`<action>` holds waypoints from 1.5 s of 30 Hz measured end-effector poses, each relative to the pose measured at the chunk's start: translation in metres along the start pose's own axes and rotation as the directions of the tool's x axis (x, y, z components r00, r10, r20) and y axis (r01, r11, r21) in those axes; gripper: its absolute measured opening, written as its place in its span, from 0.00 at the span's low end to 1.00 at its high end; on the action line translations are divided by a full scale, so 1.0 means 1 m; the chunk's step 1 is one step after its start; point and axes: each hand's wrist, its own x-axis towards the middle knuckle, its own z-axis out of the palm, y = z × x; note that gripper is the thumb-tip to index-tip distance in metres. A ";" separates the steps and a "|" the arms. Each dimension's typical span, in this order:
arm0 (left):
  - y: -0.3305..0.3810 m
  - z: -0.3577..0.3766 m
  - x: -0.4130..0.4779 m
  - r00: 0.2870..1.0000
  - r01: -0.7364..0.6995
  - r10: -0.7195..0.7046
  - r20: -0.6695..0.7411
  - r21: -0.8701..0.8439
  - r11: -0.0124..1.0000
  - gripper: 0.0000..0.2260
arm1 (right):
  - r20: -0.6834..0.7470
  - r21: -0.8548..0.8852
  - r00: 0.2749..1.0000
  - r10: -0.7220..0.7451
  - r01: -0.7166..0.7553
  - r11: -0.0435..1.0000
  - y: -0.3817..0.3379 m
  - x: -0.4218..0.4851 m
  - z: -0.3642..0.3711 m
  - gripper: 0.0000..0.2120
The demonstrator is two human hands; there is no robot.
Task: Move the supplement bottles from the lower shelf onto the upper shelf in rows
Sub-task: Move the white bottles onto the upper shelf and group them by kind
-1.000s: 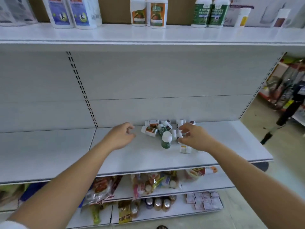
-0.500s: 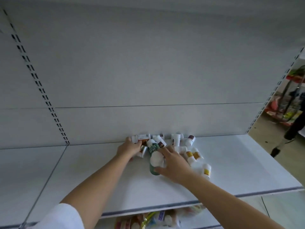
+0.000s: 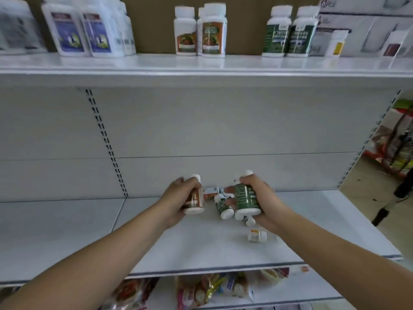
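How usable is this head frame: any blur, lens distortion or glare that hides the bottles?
Head view: wide-angle bending curves the upper shelf edge; soft blur smears labels, worst on the blue-label bottles at upper left; lighting flat, no glare; the left hand and right hand each grip a bottle, edges slightly smeared.

Packaged snack bags (image 3: 212, 289) lie crowded on the bottom shelf (image 3: 290, 294). At the right, a dark stand (image 3: 393, 200) rests on the tan floor (image 3: 362, 198) near hanging goods (image 3: 400, 148).
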 end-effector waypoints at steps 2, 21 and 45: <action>0.027 0.004 -0.044 0.997 -0.055 0.054 0.059 0.001 0.999 0.15 | 0.034 -0.031 0.998 -0.053 0.054 0.998 -0.019 -0.026 0.020 0.16; 0.244 0.066 -0.215 0.738 -0.674 0.623 0.258 0.304 0.673 0.05 | 0.178 -0.059 0.831 -0.526 0.543 0.838 -0.206 -0.178 0.096 0.14; 0.297 0.182 -0.003 0.792 -0.594 0.572 0.214 0.489 0.639 0.10 | 0.236 -0.757 0.781 -0.577 0.521 0.395 -0.346 0.019 -0.063 0.19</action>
